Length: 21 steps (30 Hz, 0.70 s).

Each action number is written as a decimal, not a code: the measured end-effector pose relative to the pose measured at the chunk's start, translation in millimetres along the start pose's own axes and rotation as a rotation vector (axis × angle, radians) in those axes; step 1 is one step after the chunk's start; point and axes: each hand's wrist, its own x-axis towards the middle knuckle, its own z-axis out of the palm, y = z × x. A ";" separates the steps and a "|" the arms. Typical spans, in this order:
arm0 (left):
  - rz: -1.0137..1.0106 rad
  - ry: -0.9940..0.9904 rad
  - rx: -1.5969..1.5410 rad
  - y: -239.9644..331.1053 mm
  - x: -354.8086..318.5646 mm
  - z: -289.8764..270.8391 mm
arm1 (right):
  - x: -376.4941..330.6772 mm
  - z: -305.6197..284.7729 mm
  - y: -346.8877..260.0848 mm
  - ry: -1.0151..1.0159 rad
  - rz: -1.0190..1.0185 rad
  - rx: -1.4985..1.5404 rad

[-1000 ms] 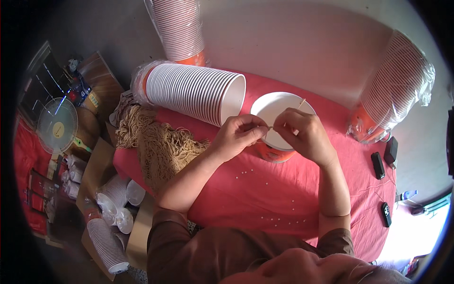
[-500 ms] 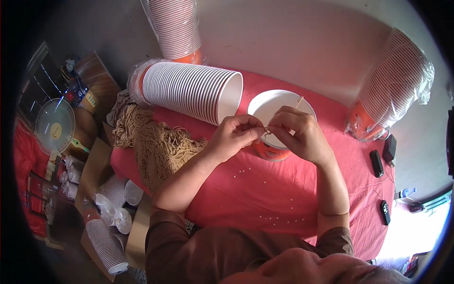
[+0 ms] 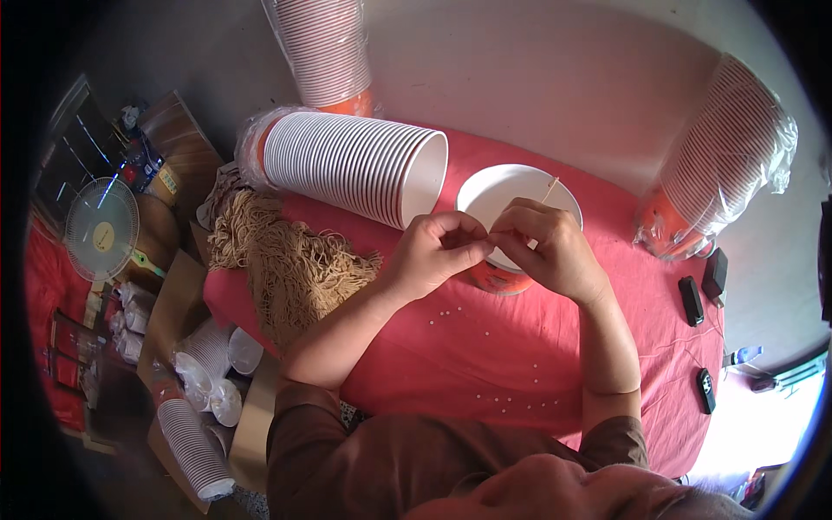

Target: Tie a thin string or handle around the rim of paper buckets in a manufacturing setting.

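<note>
Over the near rim of a white-lined paper bucket (image 3: 517,180), my left hand (image 3: 438,257) and my right hand (image 3: 555,251) meet fingertip to fingertip. Both are closed in a pinch. A thin cord showed between them a moment ago; the fingers now hide it. The bucket stands upright on the red-covered table, its outside orange-red where it shows below my hands. A thin wooden stick (image 3: 550,189) pokes up behind my right hand near the bucket's far rim. Left of my left forearm lies a heap of tan strings (image 3: 299,277).
A stack of white paper buckets (image 3: 347,169) lies on its side behind my left hand. Wrapped stacks stand at the back (image 3: 325,56) and right (image 3: 706,165). Small white beads (image 3: 520,400) dot the red cloth (image 3: 416,373). A cardboard box (image 3: 178,299) holds more cups at left.
My fingertips have drawn together, and the cord loop that showed between them is now out of sight. The bucket, strings and stacks stay in place.
</note>
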 end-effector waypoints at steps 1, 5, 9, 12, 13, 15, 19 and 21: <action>0.000 0.002 0.060 2.2 -0.7 0.3 | -0.3 0.0 1.0 -0.011 0.010 -0.006; 0.145 0.052 0.235 1.1 -1.9 5.0 | -2.2 -0.5 2.1 -0.056 0.050 0.013; 0.319 0.105 0.421 1.3 -1.7 7.2 | -3.4 3.6 4.2 -0.098 0.142 0.106; 0.431 0.130 0.473 1.2 -1.0 7.2 | -3.0 4.2 2.9 -0.111 0.207 0.194; 0.479 0.127 0.489 2.6 -0.3 6.5 | -2.6 3.8 2.2 -0.122 0.253 0.244; 0.526 0.123 0.505 2.6 0.5 5.5 | -1.7 2.5 0.6 -0.130 0.266 0.272; 0.500 0.120 0.394 -5.2 0.8 3.2 | -2.3 3.1 1.2 -0.127 0.271 0.312; 0.481 0.122 0.355 -7.0 0.0 3.6 | -2.2 3.1 0.8 -0.137 0.291 0.326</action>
